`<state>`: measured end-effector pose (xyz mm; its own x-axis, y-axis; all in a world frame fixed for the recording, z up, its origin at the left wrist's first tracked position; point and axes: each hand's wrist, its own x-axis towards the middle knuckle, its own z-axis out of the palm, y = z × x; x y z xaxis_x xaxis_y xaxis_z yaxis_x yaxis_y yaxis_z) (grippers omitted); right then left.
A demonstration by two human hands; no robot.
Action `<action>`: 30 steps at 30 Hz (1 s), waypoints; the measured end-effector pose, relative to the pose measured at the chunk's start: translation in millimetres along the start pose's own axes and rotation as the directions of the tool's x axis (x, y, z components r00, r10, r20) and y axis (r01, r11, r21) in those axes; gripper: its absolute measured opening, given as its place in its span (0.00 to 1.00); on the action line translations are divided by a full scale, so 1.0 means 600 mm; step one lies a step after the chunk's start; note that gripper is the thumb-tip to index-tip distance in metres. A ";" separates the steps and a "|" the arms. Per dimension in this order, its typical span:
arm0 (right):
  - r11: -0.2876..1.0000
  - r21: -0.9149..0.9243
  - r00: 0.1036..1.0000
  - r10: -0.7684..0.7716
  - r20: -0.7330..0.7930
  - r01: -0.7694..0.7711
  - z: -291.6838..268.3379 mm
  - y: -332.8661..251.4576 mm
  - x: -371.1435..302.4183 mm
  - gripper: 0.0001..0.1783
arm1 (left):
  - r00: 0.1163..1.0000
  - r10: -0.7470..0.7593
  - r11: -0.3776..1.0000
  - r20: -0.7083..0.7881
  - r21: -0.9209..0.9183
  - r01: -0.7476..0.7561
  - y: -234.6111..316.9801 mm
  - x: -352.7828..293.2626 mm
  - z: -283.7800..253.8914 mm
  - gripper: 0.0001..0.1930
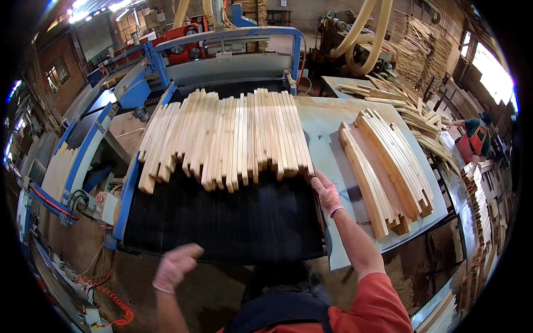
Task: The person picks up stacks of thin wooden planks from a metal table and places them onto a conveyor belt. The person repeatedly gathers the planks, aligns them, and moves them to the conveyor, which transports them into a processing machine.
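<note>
A broad row of pale wooden strips (239, 136) lies side by side on the black conveyor belt (222, 222), their near ends uneven. My right hand (326, 191), in a pinkish work glove, is at the row's near right corner. Its fingers stretch out along the belt's right edge and appear to touch the last strip's end; the hand grips nothing. Over the belt's near left edge is my left hand (176, 267), gloved too and smeared by motion, apart from the wood. How its fingers are held cannot be made out.
Right of the belt, a pale blue table (327, 133) carries stacked wooden strips (388, 166). A blue machine frame (227, 36) spans the belt's far end. More loose wood (413, 105) is heaped beyond. Another person (472, 139) works at the far right. A red coiled hose (122, 311) hangs at lower left.
</note>
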<state>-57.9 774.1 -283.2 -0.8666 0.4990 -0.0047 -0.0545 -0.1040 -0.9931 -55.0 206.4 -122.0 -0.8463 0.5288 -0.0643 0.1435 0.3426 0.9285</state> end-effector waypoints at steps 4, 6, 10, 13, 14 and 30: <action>0.999 -0.042 0.999 -0.021 -0.037 0.020 -0.001 0.019 -0.012 0.35 | 0.822 -0.469 0.709 0.322 -0.418 0.568 -0.199 -0.072 0.222 0.21; 0.986 -0.155 0.998 -0.064 -0.024 0.060 0.008 0.026 -0.016 0.34 | 0.821 -0.486 0.864 0.300 0.304 0.401 -0.402 -0.129 0.297 0.20; 0.947 -0.307 0.994 -0.110 -0.021 0.098 0.010 0.027 -0.047 0.33 | 0.683 -0.718 0.663 0.134 0.429 0.613 -0.573 -0.308 0.369 0.18; 0.877 -0.469 0.993 -0.121 -0.002 0.106 0.017 -0.016 -0.085 0.33 | 0.540 -0.838 0.539 0.081 0.277 0.795 -0.539 -0.372 0.366 0.17; 0.853 -0.508 0.991 -0.132 0.015 0.122 0.016 -0.026 -0.089 0.33 | 0.522 -0.850 0.522 0.072 0.250 0.816 -0.537 -0.379 0.365 0.17; 0.338 -0.913 0.961 -0.233 0.153 0.227 -0.097 -0.192 -0.102 0.47 | 0.658 -0.738 0.553 0.147 -0.426 0.716 -0.426 -0.108 0.373 0.21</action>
<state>30.2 805.4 -175.1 -0.8955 0.3721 0.2443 0.2378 0.8639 -0.4440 78.1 258.4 -437.3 -0.5872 0.2094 -0.7819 -0.7451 0.2375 0.6232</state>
